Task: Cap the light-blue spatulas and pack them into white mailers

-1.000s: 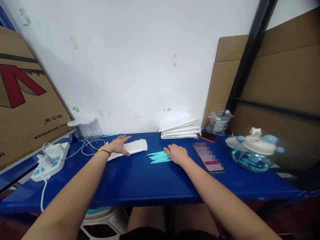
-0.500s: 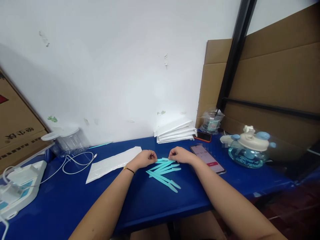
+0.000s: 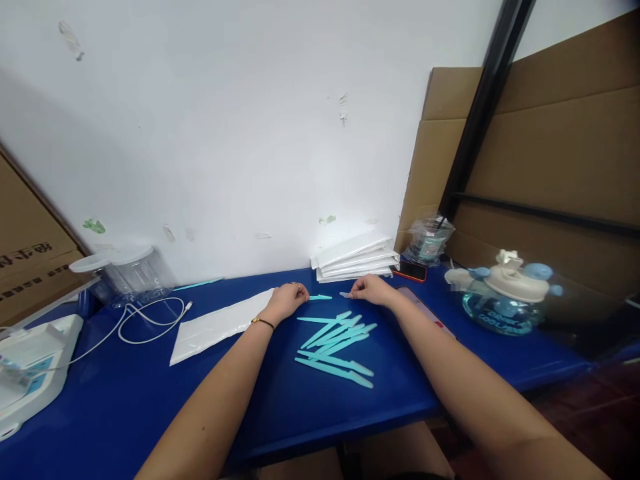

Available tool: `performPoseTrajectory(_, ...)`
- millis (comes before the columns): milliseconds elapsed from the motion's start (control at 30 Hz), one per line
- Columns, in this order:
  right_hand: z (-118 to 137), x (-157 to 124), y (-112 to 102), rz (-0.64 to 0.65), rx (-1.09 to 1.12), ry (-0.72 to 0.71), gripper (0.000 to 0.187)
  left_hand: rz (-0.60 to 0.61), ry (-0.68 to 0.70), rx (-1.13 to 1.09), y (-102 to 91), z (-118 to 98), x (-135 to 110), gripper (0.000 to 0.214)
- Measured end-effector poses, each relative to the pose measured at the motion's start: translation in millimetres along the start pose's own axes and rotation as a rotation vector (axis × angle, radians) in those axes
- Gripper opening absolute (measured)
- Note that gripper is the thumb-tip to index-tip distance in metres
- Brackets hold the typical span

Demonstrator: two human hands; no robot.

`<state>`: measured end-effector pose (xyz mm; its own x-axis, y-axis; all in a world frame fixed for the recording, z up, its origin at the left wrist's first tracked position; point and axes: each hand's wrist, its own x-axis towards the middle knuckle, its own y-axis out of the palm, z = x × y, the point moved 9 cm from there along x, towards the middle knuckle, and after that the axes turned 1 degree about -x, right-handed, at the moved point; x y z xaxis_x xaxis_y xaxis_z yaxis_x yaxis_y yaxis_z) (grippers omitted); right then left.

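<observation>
Several turquoise plastic sticks (image 3: 334, 347) lie scattered on the blue table (image 3: 125, 400) in front of me. My left hand (image 3: 286, 301) is closed in a pinch on the handle end of one turquoise stick (image 3: 319, 297). My right hand (image 3: 370, 291) is closed too, pinching a small pale piece (image 3: 345, 294) that faces the stick's tip across a short gap. Both hands rest on the table just behind the scattered sticks. A flat white plastic pouch (image 3: 217, 325) lies to the left of my left wrist.
A stack of white packets (image 3: 354, 257) leans at the wall. A phone (image 3: 411, 271) and a bagged bottle (image 3: 428, 239) sit beside it, a blue water jug (image 3: 504, 300) further right. Left: clear jars (image 3: 127, 273), a white cable (image 3: 145, 320), a white device (image 3: 30, 367). Cardboard stands on both sides.
My left hand left the white pouch and joined the right at the sticks. The sticks spread out from a bundle. Both hands now pull one stick's two parts apart.
</observation>
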<state>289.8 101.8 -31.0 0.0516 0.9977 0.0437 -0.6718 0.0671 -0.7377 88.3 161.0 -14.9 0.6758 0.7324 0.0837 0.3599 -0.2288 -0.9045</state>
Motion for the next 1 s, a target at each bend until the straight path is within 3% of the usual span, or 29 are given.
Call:
performPoseTrajectory(167,3,-9,-5,-0.062,-0.005,-0.060,0.018,-0.109,0.030,0.109,-14.4,-10,-10,0.026)
performPoseTrajectory(333,33,-27,16,0.144,-0.012,-0.195,0.026,0.065,0.131,-0.030,1.2,-38,-28,0.036)
performPoseTrajectory(500,42,-31,24,0.198,0.007,-0.209,0.021,0.162,0.113,-0.041,17.6,-49,-33,0.027)
performPoseTrajectory(633,35,-26,11,0.079,0.039,-0.172,0.019,0.087,0.095,-0.025,7.9,-41,-23,0.022)
performPoseTrajectory(867,10,-17,-22,-0.202,-0.202,-0.025,0.015,-0.124,-0.045,0.219,-19.0,-9,-15,0.020)
performPoseTrajectory(933,13,-18,-21,-0.181,-0.174,-0.053,0.014,-0.140,-0.020,0.197,-19.6,-12,-18,0.026)
performPoseTrajectory(1000,21,-21,-12,-0.091,-0.101,-0.109,0.013,-0.027,0.065,0.104,-6.6,-23,-23,0.029)
